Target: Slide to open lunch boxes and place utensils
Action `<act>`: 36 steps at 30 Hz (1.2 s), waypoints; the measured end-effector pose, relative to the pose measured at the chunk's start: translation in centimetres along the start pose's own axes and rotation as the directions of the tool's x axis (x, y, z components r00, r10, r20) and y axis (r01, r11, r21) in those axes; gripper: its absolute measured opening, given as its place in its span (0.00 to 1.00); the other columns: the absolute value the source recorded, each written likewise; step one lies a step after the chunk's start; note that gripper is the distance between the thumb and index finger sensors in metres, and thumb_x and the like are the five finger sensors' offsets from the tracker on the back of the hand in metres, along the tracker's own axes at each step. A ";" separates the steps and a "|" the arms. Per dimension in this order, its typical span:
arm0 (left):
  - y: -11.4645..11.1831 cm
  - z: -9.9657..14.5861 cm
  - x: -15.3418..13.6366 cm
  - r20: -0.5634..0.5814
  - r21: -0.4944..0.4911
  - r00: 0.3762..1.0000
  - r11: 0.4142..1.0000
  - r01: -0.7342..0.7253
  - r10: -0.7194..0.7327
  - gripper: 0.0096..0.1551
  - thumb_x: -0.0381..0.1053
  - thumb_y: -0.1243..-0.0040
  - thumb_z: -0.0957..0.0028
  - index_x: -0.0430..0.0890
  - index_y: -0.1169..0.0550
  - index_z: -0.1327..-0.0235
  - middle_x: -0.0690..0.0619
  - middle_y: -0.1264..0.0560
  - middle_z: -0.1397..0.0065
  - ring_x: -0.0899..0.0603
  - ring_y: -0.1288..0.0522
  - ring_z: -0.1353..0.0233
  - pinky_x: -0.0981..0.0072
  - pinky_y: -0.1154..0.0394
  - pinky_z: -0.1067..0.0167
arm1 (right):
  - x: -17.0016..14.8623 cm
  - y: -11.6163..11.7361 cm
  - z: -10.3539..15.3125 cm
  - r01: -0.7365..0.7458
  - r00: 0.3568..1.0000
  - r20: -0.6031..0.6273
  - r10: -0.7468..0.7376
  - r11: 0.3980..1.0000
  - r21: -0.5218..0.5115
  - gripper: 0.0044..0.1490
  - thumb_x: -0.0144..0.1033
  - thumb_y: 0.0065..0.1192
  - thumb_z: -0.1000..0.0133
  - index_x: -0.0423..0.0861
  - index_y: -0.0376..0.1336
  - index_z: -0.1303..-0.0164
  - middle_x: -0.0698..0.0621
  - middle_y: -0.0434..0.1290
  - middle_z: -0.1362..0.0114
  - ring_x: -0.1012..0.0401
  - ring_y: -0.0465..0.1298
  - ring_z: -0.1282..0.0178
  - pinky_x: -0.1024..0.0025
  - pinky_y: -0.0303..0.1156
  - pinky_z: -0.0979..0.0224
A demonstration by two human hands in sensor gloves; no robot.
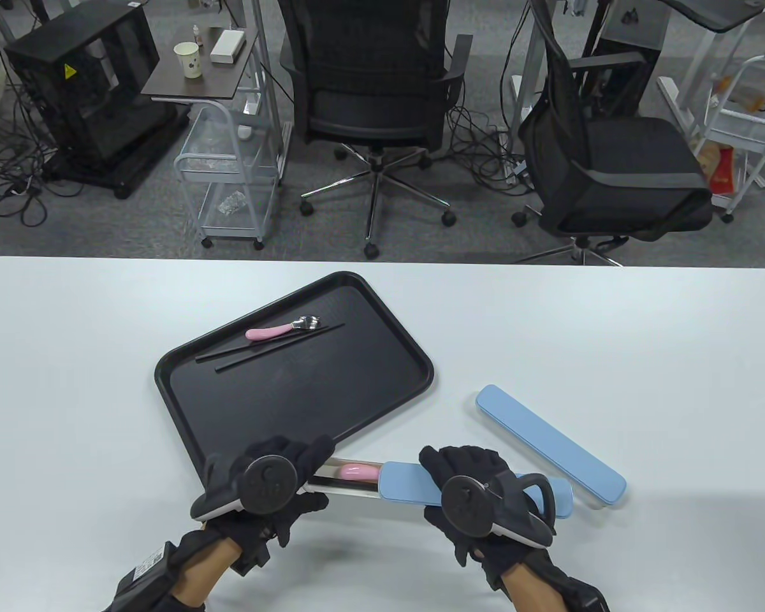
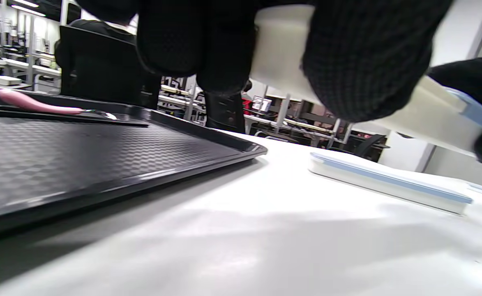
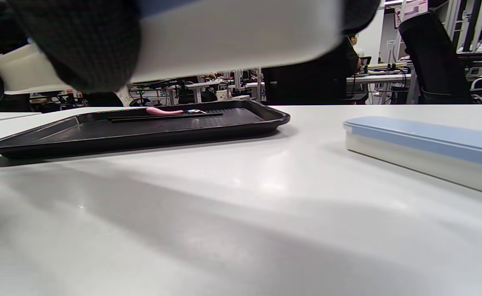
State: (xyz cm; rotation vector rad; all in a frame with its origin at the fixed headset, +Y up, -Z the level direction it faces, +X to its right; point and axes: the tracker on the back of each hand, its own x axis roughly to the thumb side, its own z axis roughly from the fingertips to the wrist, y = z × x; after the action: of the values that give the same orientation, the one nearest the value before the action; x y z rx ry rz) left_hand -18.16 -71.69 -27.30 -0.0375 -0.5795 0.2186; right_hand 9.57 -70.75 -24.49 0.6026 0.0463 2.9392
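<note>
Both hands hold a long utensil box above the table's front edge. My left hand (image 1: 274,475) grips the white base (image 1: 344,488); its underside shows in the left wrist view (image 2: 282,45). My right hand (image 1: 468,478) grips the blue sliding lid (image 1: 411,481), slid partly to the right. A pink-handled utensil (image 1: 357,472) shows in the opened part. A second blue-lidded box (image 1: 548,443) lies shut on the table to the right, also in the right wrist view (image 3: 425,146). A black tray (image 1: 293,395) holds a pink-handled spoon (image 1: 280,329) and black chopsticks (image 1: 274,347).
The white table (image 1: 612,331) spreads to the right and back of the tray. Office chairs (image 1: 376,95), a small cart (image 1: 229,159) and cables stand on the floor beyond the far edge.
</note>
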 end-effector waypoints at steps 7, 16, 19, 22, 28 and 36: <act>-0.1 0.0 2.9 0.088 0.031 0.996 0.999 0.029 -0.032 0.48 0.62 0.29 0.58 0.56 0.38 0.25 0.48 0.25 0.32 0.38 0.29 0.34 0.42 0.39 0.37 | 2.1 0.6 -0.2 -0.011 0.998 0.066 0.013 1.000 -0.025 0.50 0.55 0.68 0.50 0.58 0.49 0.20 0.47 0.58 0.20 0.46 0.64 0.20 0.42 0.60 0.21; -0.6 0.0 4.5 0.149 0.047 0.987 0.997 0.060 -0.067 0.47 0.62 0.29 0.58 0.55 0.36 0.25 0.48 0.23 0.33 0.39 0.27 0.34 0.43 0.37 0.37 | 4.0 1.6 -0.4 -0.030 0.992 0.122 0.034 0.999 -0.037 0.49 0.56 0.66 0.50 0.57 0.49 0.20 0.46 0.59 0.21 0.45 0.65 0.22 0.44 0.63 0.24; -0.5 0.0 4.2 0.144 0.040 0.989 0.999 0.023 -0.028 0.46 0.62 0.30 0.57 0.54 0.37 0.25 0.49 0.23 0.32 0.39 0.27 0.33 0.43 0.37 0.37 | 3.7 1.5 -0.4 -0.027 0.993 0.115 0.032 0.999 -0.044 0.50 0.57 0.66 0.50 0.58 0.49 0.20 0.46 0.59 0.21 0.46 0.65 0.22 0.44 0.63 0.24; -0.2 0.1 3.7 0.122 0.060 0.992 0.998 0.011 -0.019 0.45 0.61 0.31 0.56 0.55 0.37 0.25 0.50 0.25 0.29 0.39 0.28 0.32 0.43 0.38 0.37 | 3.2 1.2 -0.3 -0.042 0.994 0.097 0.047 0.997 -0.058 0.50 0.57 0.67 0.51 0.59 0.49 0.21 0.46 0.59 0.21 0.46 0.65 0.22 0.44 0.62 0.24; 0.5 0.2 0.3 0.015 0.102 0.998 0.993 -0.056 0.055 0.43 0.61 0.32 0.55 0.55 0.35 0.26 0.50 0.28 0.25 0.38 0.33 0.27 0.40 0.43 0.32 | 0.6 0.5 -0.3 -0.063 0.998 0.001 0.064 0.997 -0.045 0.50 0.55 0.69 0.50 0.60 0.48 0.20 0.46 0.58 0.20 0.45 0.64 0.22 0.42 0.60 0.23; 1.4 0.7 -5.9 -0.165 0.161 0.968 0.973 -0.164 0.190 0.40 0.61 0.33 0.54 0.55 0.31 0.27 0.50 0.30 0.23 0.36 0.36 0.24 0.39 0.47 0.30 | -4.8 0.5 -0.2 0.016 0.977 -0.214 0.003 0.996 0.087 0.51 0.48 0.71 0.48 0.59 0.45 0.19 0.44 0.54 0.19 0.43 0.60 0.20 0.38 0.56 0.21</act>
State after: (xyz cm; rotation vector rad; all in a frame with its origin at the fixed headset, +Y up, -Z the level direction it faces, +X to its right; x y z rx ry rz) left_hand -23.59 -71.64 -30.01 0.0336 -0.3789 0.4275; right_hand 13.82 -71.92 -26.52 0.2923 0.2018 2.9951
